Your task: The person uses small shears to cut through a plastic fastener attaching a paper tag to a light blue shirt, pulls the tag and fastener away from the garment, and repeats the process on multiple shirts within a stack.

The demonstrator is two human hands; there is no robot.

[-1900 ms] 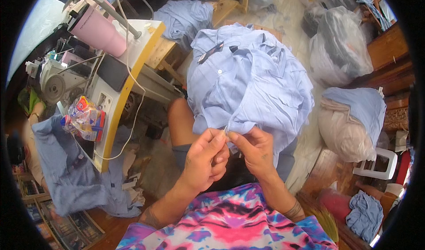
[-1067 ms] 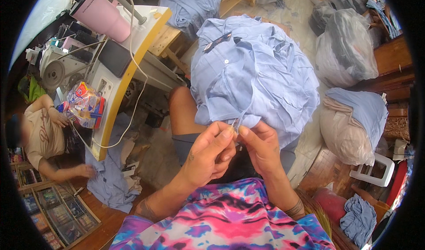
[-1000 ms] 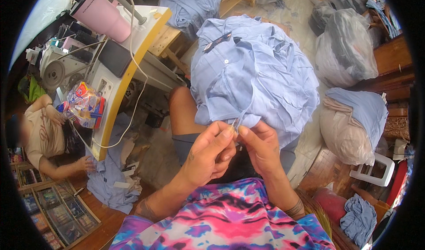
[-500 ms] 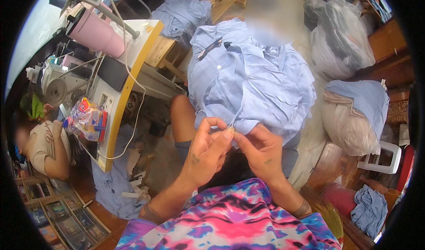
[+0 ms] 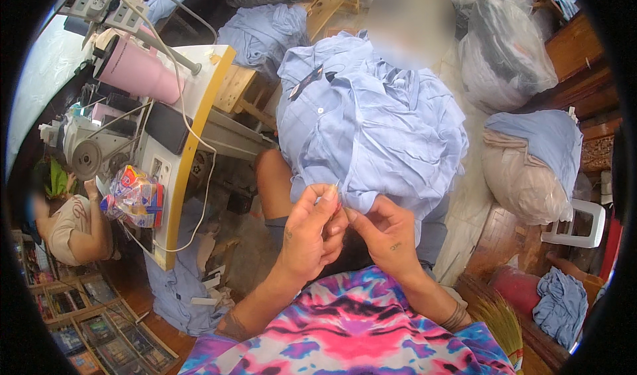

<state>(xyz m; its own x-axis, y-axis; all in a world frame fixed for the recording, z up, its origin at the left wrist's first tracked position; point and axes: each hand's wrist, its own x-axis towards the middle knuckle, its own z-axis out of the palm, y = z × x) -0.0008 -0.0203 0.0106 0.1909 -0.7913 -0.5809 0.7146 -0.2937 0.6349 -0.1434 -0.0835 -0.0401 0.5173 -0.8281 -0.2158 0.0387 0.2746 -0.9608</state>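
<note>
A light blue shirt lies bunched over my lap, with a white button and a dark tag on its front. At its near edge my left hand pinches the cloth between thumb and forefinger, the other fingers curled. My right hand is closed beside it, thumb and forefinger pressed on the same edge. The two sets of fingertips nearly touch. Whether something tiny sits between the left fingertips is too small to tell.
Left stands a yellow-edged sewing table with a pink tumbler, dark phone, snack packet and white cable. Another person sits beyond it. Bagged clothes, a wrapped bundle and a white stool stand right.
The view has shifted slightly. My left thumb and fingers have closed up more at the shirt's edge, and the right fingers have turned a little. Both hands stay at the same edge.
</note>
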